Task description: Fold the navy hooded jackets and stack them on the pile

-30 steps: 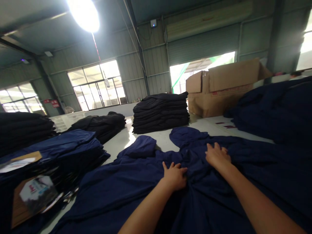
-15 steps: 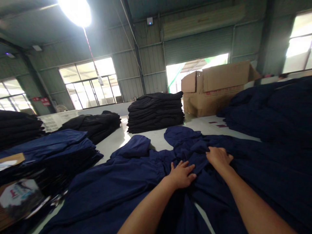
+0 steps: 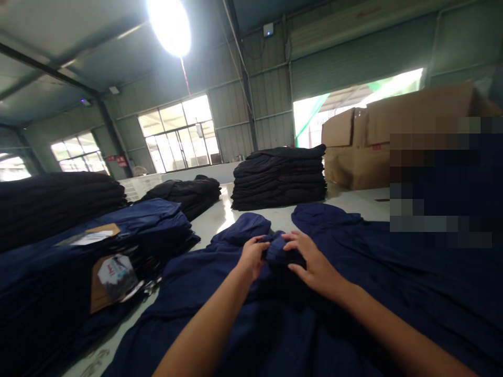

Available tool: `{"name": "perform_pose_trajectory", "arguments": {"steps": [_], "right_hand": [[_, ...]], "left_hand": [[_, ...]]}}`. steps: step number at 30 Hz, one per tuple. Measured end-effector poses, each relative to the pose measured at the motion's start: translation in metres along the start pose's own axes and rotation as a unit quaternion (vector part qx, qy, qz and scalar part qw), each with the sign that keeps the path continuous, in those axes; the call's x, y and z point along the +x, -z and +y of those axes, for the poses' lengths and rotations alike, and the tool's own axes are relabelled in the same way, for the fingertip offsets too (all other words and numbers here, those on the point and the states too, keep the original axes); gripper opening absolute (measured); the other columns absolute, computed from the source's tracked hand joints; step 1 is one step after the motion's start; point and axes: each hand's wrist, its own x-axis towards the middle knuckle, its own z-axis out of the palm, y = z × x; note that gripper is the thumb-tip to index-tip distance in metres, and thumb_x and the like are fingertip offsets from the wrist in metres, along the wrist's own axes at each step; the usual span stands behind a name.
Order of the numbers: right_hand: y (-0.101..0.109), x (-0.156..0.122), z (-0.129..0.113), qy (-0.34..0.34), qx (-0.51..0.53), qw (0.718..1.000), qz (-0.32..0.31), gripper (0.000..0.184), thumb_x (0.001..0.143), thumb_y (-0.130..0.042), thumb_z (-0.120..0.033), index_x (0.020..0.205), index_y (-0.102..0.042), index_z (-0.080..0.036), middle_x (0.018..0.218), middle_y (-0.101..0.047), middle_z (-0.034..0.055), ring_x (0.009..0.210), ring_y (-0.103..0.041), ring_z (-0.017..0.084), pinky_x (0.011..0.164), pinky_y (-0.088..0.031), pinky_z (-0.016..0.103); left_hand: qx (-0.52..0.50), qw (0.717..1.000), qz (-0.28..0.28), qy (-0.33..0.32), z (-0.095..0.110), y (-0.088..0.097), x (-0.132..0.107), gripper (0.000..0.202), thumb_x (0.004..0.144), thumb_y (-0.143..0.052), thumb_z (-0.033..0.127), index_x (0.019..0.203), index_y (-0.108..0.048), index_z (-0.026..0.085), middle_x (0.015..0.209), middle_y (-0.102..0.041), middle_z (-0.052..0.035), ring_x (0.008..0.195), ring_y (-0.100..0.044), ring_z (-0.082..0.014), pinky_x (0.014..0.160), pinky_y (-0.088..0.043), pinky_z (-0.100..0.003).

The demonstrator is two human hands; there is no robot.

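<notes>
A navy blue garment (image 3: pixel 220 303) lies spread in front of me, its upper end a rounded, hood-like piece (image 3: pixel 249 225). Between my hands a bunch of its cloth (image 3: pixel 276 248) is lifted. My left hand (image 3: pixel 251 256) pinches the left side of this bunch, fingers closed. My right hand (image 3: pixel 310 259) curls round the right side, fingertips on the fold and thumb below. A second navy garment (image 3: pixel 377 256) with a similar rounded end lies to the right, partly behind my right forearm.
On the left stands a navy garment stack (image 3: pixel 157 225) with hanging cardboard tags (image 3: pixel 116 277). Black garment piles (image 3: pixel 279 178) stand farther back on the white table (image 3: pixel 210 225). A large cardboard box (image 3: pixel 353 157) is behind right. Pixelation hides part of the right side.
My left hand, flat on the cloth before, now pinches it. The right hand moved left to the same bunch, which is raised. The view has swung left.
</notes>
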Motion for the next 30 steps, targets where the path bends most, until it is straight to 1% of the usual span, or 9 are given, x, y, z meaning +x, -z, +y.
{"name": "perform_pose_trajectory", "arguments": {"steps": [3, 7, 11, 16, 19, 22, 24, 27, 30], "right_hand": [[0.001, -0.004, 0.000, -0.082, -0.036, 0.996, -0.003, 0.057, 0.066, -0.062, -0.031, 0.119, -0.049, -0.018, 0.130, -0.047, 0.0132, 0.125, -0.036, 0.027, 0.105, -0.029, 0.047], [-0.009, -0.010, 0.004, -0.178, -0.061, 0.967, -0.172, 0.082, 0.060, -0.066, -0.035, 0.135, -0.038, -0.018, 0.136, -0.043, 0.0133, 0.125, -0.037, 0.029, 0.104, -0.032, 0.043], [-0.022, -0.018, -0.001, -0.192, -0.102, 0.945, -0.243, 0.089, 0.059, -0.066, -0.029, 0.140, -0.031, -0.014, 0.142, -0.035, 0.0152, 0.129, -0.033, 0.029, 0.106, -0.030, 0.041], [-0.031, -0.025, 0.010, -0.126, -0.143, 0.957, -0.220, 0.074, 0.069, -0.054, -0.018, 0.140, -0.032, -0.018, 0.141, -0.040, 0.0117, 0.126, -0.038, 0.024, 0.103, -0.035, 0.038], [-0.034, -0.022, 0.017, -0.107, -0.216, 0.964, -0.111, 0.054, 0.076, -0.044, -0.013, 0.128, -0.051, -0.025, 0.119, -0.058, 0.0111, 0.108, -0.053, 0.024, 0.093, -0.045, 0.040], [-0.032, -0.015, 0.008, -0.048, -0.205, 0.976, -0.055, 0.054, 0.078, -0.039, -0.011, 0.128, -0.051, -0.027, 0.103, -0.062, 0.0081, 0.094, -0.058, 0.019, 0.084, -0.050, 0.033], [-0.030, -0.011, -0.004, 0.017, -0.181, 0.982, -0.054, 0.062, 0.075, -0.037, -0.006, 0.131, -0.047, -0.029, 0.108, -0.061, 0.0057, 0.098, -0.056, 0.016, 0.085, -0.049, 0.029], [-0.030, -0.011, -0.017, 0.062, -0.211, 0.972, -0.084, 0.078, 0.062, -0.040, 0.001, 0.134, -0.043, -0.030, 0.104, -0.063, 0.0045, 0.094, -0.057, 0.017, 0.083, -0.049, 0.032], [-0.027, -0.012, -0.011, 0.012, -0.293, 0.951, -0.097, 0.081, 0.056, -0.041, 0.004, 0.131, -0.047, -0.026, 0.084, -0.065, 0.0048, 0.074, -0.060, 0.018, 0.068, -0.052, 0.032]], "left_hand": [[0.020, 0.998, 0.050, -0.024, 0.012, 0.059, 0.002, 0.030, 0.068, -0.056, 0.002, 0.095, -0.057, 0.016, 0.071, -0.063, -0.0012, 0.060, -0.061, -0.0118, 0.057, -0.050, -0.022], [0.085, 0.984, 0.152, -0.047, 0.025, 0.139, 0.000, 0.025, 0.074, -0.048, 0.008, 0.096, -0.054, 0.017, 0.067, -0.061, 0.0002, 0.061, -0.060, -0.0132, 0.055, -0.045, -0.022], [0.168, 0.962, 0.212, -0.048, 0.017, 0.183, -0.003, 0.028, 0.083, -0.045, 0.026, 0.109, -0.049, 0.016, 0.065, -0.062, -0.0014, 0.066, -0.062, -0.0176, 0.053, -0.041, -0.023], [0.247, 0.951, 0.187, -0.014, -0.014, 0.182, 0.002, 0.072, 0.075, -0.058, 0.047, 0.129, -0.036, 0.004, 0.062, -0.064, -0.0051, 0.062, -0.063, -0.0233, 0.053, -0.045, -0.028], [0.335, 0.920, 0.197, -0.055, -0.027, 0.175, 0.001, 0.081, 0.064, -0.071, 0.028, 0.135, -0.036, 0.012, 0.108, -0.061, -0.0147, 0.088, -0.064, -0.0255, 0.072, -0.048, -0.031], [0.477, 0.845, 0.167, -0.173, -0.036, 0.172, -0.002, 0.087, 0.062, -0.067, 0.011, 0.139, -0.031, 0.030, 0.144, -0.030, -0.0086, 0.118, -0.048, -0.0260, 0.093, -0.040, -0.031], [0.515, 0.822, 0.098, -0.222, -0.039, 0.173, -0.001, 0.085, 0.065, -0.059, 0.005, 0.139, -0.029, 0.034, 0.140, -0.036, -0.0047, 0.119, -0.046, -0.0231, 0.096, -0.038, -0.031], [0.513, 0.823, 0.032, -0.240, -0.038, 0.179, 0.001, 0.084, 0.066, -0.048, 0.001, 0.142, -0.025, 0.030, 0.107, -0.059, -0.0042, 0.100, -0.056, -0.0193, 0.088, -0.044, -0.030], [0.483, 0.803, 0.118, -0.329, -0.019, 0.186, -0.007, 0.067, 0.065, -0.041, 0.001, 0.127, -0.052, 0.025, 0.093, -0.058, -0.0042, 0.089, -0.057, -0.0184, 0.084, -0.045, -0.030]]}}
